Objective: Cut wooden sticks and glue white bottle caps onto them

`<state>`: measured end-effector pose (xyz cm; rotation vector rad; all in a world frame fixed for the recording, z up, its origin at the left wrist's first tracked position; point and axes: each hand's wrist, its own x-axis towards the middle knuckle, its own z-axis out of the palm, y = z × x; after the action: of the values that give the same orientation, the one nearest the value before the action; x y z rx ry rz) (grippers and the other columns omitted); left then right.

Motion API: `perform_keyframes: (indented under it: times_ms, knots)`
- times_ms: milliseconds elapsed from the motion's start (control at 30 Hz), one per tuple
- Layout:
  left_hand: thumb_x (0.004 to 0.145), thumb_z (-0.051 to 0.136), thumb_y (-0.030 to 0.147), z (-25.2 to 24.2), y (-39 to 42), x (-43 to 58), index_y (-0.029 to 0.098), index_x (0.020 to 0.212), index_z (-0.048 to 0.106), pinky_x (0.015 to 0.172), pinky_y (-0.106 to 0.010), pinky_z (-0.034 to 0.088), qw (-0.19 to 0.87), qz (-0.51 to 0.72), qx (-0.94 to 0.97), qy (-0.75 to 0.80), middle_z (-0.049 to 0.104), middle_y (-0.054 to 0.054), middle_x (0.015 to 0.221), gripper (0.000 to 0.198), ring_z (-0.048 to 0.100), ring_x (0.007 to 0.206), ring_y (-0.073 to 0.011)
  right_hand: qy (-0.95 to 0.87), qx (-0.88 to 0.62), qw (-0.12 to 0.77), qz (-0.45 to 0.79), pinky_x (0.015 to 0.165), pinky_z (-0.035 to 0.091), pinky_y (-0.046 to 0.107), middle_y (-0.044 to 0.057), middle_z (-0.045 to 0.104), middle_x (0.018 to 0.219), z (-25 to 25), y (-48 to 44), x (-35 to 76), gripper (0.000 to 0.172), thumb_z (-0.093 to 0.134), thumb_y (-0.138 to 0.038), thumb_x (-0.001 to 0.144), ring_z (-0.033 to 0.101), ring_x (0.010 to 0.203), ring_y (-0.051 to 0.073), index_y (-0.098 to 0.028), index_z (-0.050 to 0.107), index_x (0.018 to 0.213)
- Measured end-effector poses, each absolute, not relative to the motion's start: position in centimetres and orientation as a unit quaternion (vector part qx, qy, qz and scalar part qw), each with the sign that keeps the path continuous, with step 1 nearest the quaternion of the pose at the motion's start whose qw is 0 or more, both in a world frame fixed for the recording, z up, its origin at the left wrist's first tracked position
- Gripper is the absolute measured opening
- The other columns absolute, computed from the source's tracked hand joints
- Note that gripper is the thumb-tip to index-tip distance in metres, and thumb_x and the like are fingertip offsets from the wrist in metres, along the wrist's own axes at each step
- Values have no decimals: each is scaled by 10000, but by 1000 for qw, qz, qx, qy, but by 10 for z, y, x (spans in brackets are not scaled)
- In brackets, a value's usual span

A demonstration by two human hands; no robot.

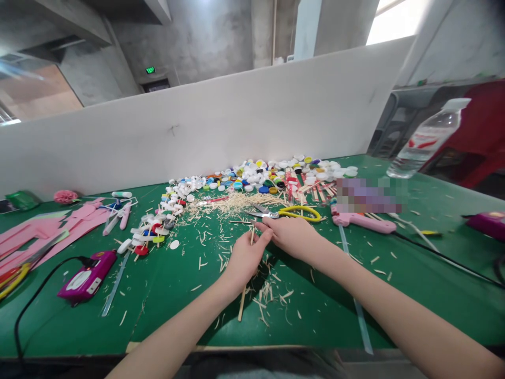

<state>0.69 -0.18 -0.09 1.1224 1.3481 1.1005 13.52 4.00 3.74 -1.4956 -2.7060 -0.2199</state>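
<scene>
Fingers of left hand (245, 258) clamped on thin pale wooden stick (242, 305), near centre; right hand (290, 236) just beside, its grip cannot be told. Green tabletop (169, 305) littered with pale shavings (236, 202); far side, white partition panel (197, 137), grey concrete wall (205, 47). Stick's middle hidden by left hand. Forearms (177, 329) converge from near edge.

bare forearms (192, 319) converge, fingers (262, 241) curled close

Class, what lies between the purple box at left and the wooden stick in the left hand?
The head view shows a translucent strip nearest the purple box, then scattered wood shavings on the green table and, before the wooden stick, the left forearm.
</scene>
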Motion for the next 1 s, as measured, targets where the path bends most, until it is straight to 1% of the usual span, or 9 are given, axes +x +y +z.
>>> perform_keyframes:
  times_ms: [133,267,433,533,733,800,933,1000]
  knots:
    - [712,569,643,-4,-1,5,203,645,382,407,-211,167,485,450,490,568,285,98,448,483,244,372,-55,-844,-526,8,-106,570,413,310,98,696,815,38,28,125,365,268,-401,967,673,744,255,-174,546,1031]
    - [733,539,649,-2,-2,6,202,642,372,392,-207,151,490,453,489,562,260,100,443,486,226,361,-48,-813,-569,24,-125,549,412,298,123,680,817,34,18,116,385,237,-404,967,671,703,256,-173,540,1028]
    - [768,518,617,6,-7,9,212,667,350,344,-189,118,549,449,443,547,220,110,446,450,197,327,-41,-778,-610,55,-137,543,402,269,152,668,783,34,20,114,427,194,-379,973,670,687,232,-133,543,989]
    - [785,514,583,11,-10,11,223,679,302,325,-171,87,592,457,393,535,183,117,453,431,161,319,-36,-748,-644,74,-145,559,412,285,155,670,744,38,28,120,456,182,-370,974,672,690,254,-113,558,939]
    - [741,566,608,16,-10,8,219,658,274,316,-144,65,623,460,375,509,166,119,457,493,140,331,-26,-767,-624,77,-128,591,418,318,131,680,734,42,37,134,519,164,-428,965,667,693,258,-145,597,914]
    - [738,568,615,17,-8,5,216,647,280,314,-141,58,648,447,372,492,163,118,449,501,130,334,-26,-786,-604,78,-106,590,413,321,121,683,749,43,37,136,557,138,-456,959,660,694,250,-159,609,951]
    - [756,555,611,19,-7,2,209,646,323,306,-138,55,691,420,368,459,159,117,436,477,101,337,-26,-829,-550,100,-32,574,398,310,99,696,815,45,37,137,589,115,-480,953,645,685,220,-181,579,1158]
    - [765,548,605,19,-7,2,205,645,337,304,-137,52,703,415,365,447,156,117,431,468,92,342,-27,-841,-528,115,-14,569,392,311,96,697,816,44,37,138,596,115,-487,951,643,689,221,-178,574,1173]
